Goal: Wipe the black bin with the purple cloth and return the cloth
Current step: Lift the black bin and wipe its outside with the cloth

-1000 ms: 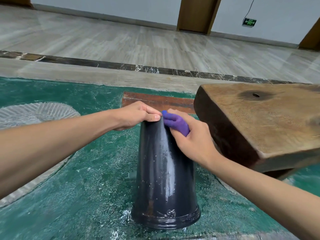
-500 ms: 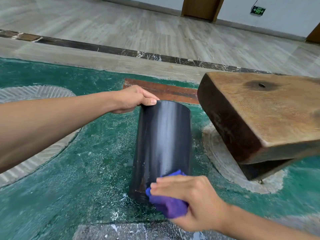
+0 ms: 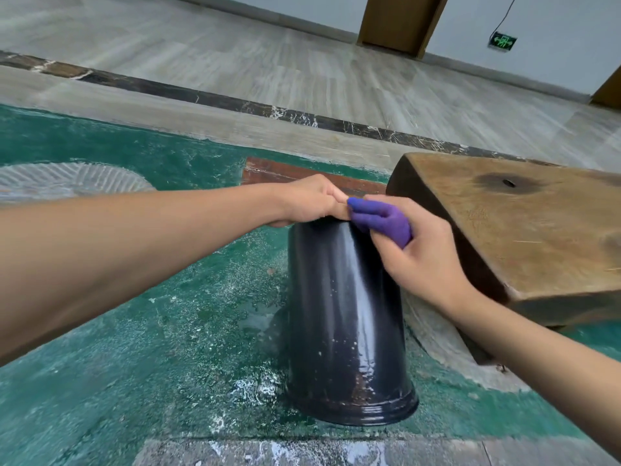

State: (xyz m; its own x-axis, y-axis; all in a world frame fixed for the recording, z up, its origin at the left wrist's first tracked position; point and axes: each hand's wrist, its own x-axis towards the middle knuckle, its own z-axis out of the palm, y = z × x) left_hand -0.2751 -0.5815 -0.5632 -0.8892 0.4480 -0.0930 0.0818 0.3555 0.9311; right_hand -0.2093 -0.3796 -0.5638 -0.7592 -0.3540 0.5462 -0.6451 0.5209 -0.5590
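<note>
The black bin [image 3: 346, 317] stands upside down on the green floor, its rim at the bottom and its glossy side facing me. My left hand [image 3: 309, 201] grips the far top edge of the bin. My right hand [image 3: 420, 253] holds the purple cloth [image 3: 383, 220] bunched under its fingers and presses it against the upper right of the bin's side, right beside my left hand's fingers.
A thick wooden slab [image 3: 524, 230] juts in from the right, close to the bin and my right wrist. The green floor [image 3: 134, 331] is worn and speckled white. Beyond lies a grey stone floor [image 3: 302, 72] with a dark strip, a wall and door frames.
My right hand has carried the cloth from the bin's bottom rim back up to its top edge. My left hand has kept its grip on the top.
</note>
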